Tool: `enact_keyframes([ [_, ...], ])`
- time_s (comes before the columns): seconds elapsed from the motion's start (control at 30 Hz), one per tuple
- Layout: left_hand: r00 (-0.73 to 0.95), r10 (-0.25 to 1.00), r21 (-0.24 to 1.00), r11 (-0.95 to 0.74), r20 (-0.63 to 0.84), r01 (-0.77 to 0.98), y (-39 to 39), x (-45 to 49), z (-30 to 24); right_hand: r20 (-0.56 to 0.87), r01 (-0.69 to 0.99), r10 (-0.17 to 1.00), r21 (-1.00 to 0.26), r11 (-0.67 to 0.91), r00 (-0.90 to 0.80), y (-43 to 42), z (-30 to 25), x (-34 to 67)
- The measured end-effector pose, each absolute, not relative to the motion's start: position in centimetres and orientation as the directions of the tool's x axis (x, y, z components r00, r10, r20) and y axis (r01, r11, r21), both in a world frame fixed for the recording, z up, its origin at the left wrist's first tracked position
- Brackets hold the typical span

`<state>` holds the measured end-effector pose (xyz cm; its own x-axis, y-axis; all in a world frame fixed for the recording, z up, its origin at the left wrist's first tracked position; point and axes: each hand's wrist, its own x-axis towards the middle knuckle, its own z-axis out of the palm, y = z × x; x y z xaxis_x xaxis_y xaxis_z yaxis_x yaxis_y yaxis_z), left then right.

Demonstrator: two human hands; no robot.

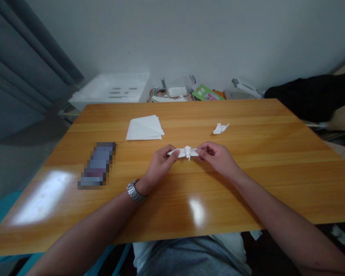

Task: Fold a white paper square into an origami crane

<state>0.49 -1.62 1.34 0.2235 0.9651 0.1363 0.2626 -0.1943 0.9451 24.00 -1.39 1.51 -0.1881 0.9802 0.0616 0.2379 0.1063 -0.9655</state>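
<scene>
A small white folded-paper figure (188, 152), shaped like an origami crane with spread wings, is stretched between my hands above the table. My left hand (161, 161) pinches its left wing between thumb and fingers. On the other side, my right hand (217, 158) grips the tip of the right wing the same way. A second white paper crane (220, 128) rests on the table beyond my right hand. Behind my left hand lies a small stack of white paper sheets (145, 127).
A phone (97, 165), pixelated, lies on the wooden table (276, 184) at left. Past the far edge are a white plastic tray (123, 86), a green booklet (207, 92) and assorted items. Dark cloth (307, 94) is at right, and a blue chair (4, 209) at left.
</scene>
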Motion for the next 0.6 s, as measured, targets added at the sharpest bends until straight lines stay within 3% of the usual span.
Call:
enact_keyframes([
  [0.6,0.174,0.976,0.947,-0.178,0.134,0.268,-1.77,0.31,1.85,0.051,0.139,0.98,-0.987,0.078,-0.19,-1.65,2.05,24.19],
])
